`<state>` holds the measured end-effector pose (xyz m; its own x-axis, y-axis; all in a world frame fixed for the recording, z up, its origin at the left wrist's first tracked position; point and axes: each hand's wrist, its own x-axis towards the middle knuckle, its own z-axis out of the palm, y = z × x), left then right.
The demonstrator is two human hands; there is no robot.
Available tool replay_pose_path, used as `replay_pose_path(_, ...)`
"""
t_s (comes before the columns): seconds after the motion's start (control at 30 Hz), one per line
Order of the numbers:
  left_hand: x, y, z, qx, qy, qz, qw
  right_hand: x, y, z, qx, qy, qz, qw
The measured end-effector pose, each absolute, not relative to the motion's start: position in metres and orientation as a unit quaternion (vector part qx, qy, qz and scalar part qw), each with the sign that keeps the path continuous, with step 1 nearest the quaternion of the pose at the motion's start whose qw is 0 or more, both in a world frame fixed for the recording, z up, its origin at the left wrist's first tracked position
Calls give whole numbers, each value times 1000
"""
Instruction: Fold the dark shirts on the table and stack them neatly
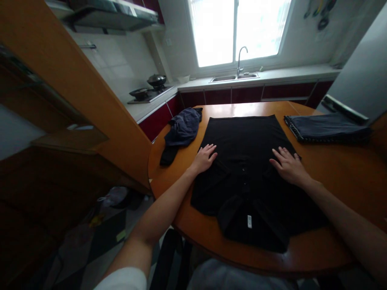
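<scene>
A black collared shirt (242, 141) lies spread flat on the round wooden table, its collar toward me and its hem toward the window. A small white label shows inside the collar, and two small buttons show below it. My left hand (205, 158) rests flat on the shirt's left side, fingers stretched out. On the opposite side my right hand (288, 164) lies palm down on the cloth, fingers spread. Neither hand grips anything. The sleeves are hard to make out against the black body.
A crumpled dark blue garment (184, 127) lies at the table's left edge. Folded dark trousers or similar cloth (329, 127) sit at the right. The wooden tabletop (314, 161) surrounds the shirt. Beyond it are a counter with a sink (234, 78) and a stove (151, 94).
</scene>
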<state>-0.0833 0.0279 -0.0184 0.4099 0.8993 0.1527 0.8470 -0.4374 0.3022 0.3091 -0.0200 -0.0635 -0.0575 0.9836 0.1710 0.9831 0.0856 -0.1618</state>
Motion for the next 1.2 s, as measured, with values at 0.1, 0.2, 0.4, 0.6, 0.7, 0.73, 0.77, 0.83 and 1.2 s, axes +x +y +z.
replay_pose_path(0.1,-97,38,-20,832,537,101,101,316,-19,-63,-700,-702,10,130)
replay_pose_path(0.2,-102,44,-23,822,555,71,106,322,-18,-61,-727,-675,26,123)
replay_pose_path(0.4,-103,46,-27,807,578,71,97,326,-17,-58,-760,-639,51,106)
replay_pose_path(0.6,-107,49,-34,763,638,83,61,331,-15,-58,-780,-610,71,116)
replay_pose_path(0.7,-110,51,-33,742,661,101,46,335,-16,-57,-790,-590,72,150)
replay_pose_path(0.73,-110,50,-31,737,666,110,39,336,-16,-56,-792,-583,70,169)
replay_pose_path(0.77,-108,49,-29,737,665,123,27,338,-16,-54,-793,-575,66,190)
replay_pose_path(0.83,-102,44,-25,755,637,156,1,338,-17,-51,-789,-569,53,228)
replay_pose_path(1.2,-65,21,-32,838,538,82,37,323,-16,-53,-741,-619,45,258)
